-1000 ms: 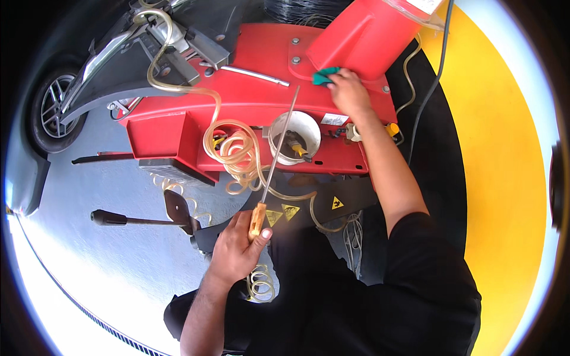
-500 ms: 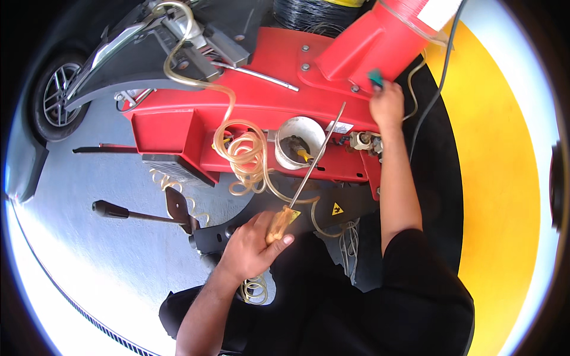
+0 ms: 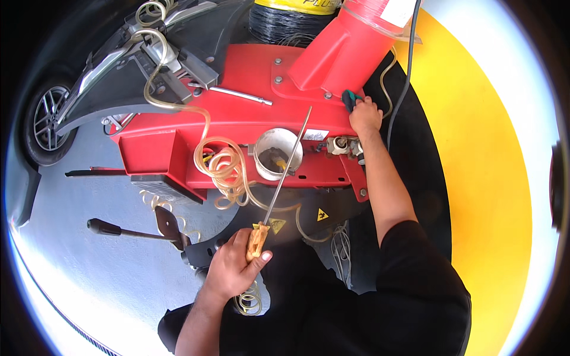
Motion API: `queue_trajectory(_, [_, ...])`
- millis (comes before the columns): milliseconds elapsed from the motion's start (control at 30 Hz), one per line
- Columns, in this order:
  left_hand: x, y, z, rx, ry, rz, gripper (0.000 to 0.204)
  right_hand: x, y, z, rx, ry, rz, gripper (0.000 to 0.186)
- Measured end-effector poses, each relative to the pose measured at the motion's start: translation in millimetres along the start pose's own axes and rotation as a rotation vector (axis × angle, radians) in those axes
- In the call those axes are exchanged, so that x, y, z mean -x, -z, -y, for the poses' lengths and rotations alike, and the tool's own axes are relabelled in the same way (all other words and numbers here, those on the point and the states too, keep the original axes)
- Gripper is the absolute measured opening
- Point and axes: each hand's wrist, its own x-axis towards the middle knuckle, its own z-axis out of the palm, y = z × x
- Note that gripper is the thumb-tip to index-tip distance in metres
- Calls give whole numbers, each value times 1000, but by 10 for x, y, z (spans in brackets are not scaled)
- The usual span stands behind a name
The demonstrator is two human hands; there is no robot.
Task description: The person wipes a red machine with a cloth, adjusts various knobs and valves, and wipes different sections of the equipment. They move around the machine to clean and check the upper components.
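Observation:
A long-shafted screwdriver (image 3: 259, 240) with a worn amber handle sits in my left hand (image 3: 236, 266), whose fingers are wrapped round the grip. Its thin shaft slants up and away past a white tub (image 3: 279, 137), which holds grey paste and a brush-like tool with a yellow part. My right hand (image 3: 366, 117) is closed on a small dark green and black object (image 3: 351, 101) at the far right end of the red machine bed (image 3: 249, 110), beside the foot of the red column (image 3: 332, 53). Its kind is unclear because my fingers cover part of it.
A coiled clear hose (image 3: 222, 166) hangs along the machine's near side. A metal bar (image 3: 240, 96) lies on the bed. Brass fittings (image 3: 344, 145) sit below my right wrist. A black-handled lever (image 3: 130, 231) sticks out at the left. A car wheel (image 3: 52, 126) stands far left.
My right hand has come down slightly with the green object, onto the red bed by the column's foot. The screwdriver stays in my left hand, and the whole view has shifted a little.

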Motion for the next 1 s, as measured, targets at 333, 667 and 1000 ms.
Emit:
queue_trajectory(333, [15,6,6,-49,-35,17,54,-281,188,48,3,-10,139,32])
queue_trajectory(667, [-37,-28,-4,-64,-42,31,54,-644,-785,-337,-140,72,-270,42])
queue_trajectory(1000, [125,105,-63,-59,2,-4,54,-366,518,143,-1090,-77,-852,27])
